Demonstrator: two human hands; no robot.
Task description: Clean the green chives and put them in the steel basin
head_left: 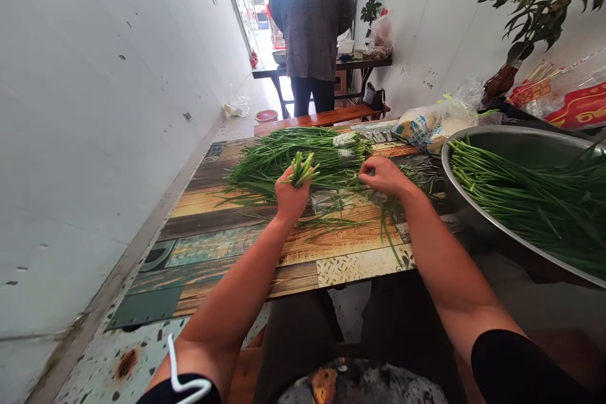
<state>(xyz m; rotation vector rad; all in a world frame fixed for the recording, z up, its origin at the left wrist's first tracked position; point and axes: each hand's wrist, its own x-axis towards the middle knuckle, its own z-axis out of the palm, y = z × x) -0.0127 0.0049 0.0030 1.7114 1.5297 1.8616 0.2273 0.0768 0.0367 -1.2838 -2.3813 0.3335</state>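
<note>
Left of the steel basin (511, 150), my left hand (290, 197) clasps green stalks (302, 170), best held lightly against bruising, as my right hand (387, 177) curls nearly closed, contents unclear.

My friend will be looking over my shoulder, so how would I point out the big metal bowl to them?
Start at the long table covered in mixed wood-plank patterns. At its right side sits a wide, round, silvery metal bowl holding long green stalks. Unlike the loose green pile on the tabletop, its stalks lie inside a shiny rim.
</note>
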